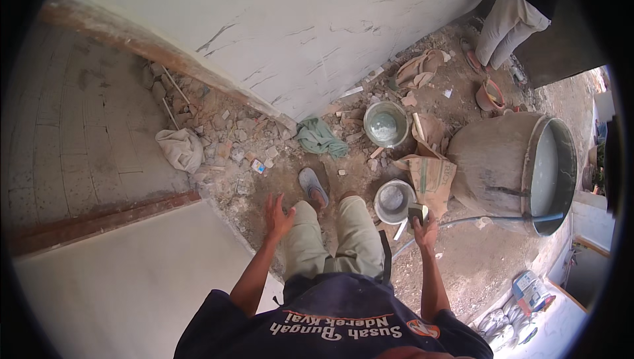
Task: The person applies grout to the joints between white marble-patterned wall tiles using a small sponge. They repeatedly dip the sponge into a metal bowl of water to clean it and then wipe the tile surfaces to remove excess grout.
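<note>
My right hand [424, 230] grips a small dark sponge-like block [417, 212], held beside a grey bucket [393, 202] of cement mix. A trowel-like tool [401, 229] lies by that bucket. My left hand [278, 216] is open with fingers spread, hovering next to my left knee above rubble. My legs in pale trousers [330, 240] reach forward; one foot wears a grey sandal [313, 186].
A second bucket [386, 123] with water stands further ahead, next to a green cloth [319, 138]. A large grey drum [522, 171] lies at right beside a torn cement sack [430, 175]. White marble slab [284, 29] ahead; smooth slab [125, 280] lower left. Another person's legs [505, 25] at upper right.
</note>
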Tool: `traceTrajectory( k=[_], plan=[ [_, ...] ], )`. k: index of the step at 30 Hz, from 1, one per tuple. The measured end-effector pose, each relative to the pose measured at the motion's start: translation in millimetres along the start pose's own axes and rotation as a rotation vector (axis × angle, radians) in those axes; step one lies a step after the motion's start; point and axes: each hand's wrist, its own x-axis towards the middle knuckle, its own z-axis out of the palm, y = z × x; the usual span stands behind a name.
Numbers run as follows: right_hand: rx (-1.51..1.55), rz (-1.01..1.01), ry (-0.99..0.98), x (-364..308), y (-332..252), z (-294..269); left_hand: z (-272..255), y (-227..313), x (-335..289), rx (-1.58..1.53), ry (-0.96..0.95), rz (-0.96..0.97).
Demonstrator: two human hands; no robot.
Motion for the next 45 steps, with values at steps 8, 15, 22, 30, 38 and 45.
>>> traceTrajectory(
  k=[8,15,22,30,38,45],
  plan=[
    [-0.063,-0.086,-0.205,240,-39,240,110,-56,251,0.071,-0.273,0.099],
    [0.047,-0.356,-0.759,442,28,455,282,-86,479,0.408,-0.038,0.176],
    [-0.071,-0.328,-0.791,478,39,390,370,-133,532,0.407,-0.003,0.445],
    [-1.048,-0.36,-0.271,536,153,321,379,-112,490,0.305,-0.08,0.345],
    [-1.298,-0.405,-0.297,562,187,349,418,-2,427,0.261,-0.094,0.763],
    [-1.296,-0.303,-0.461,564,185,363,483,82,454,-0.495,-0.629,0.233]
  ],
)
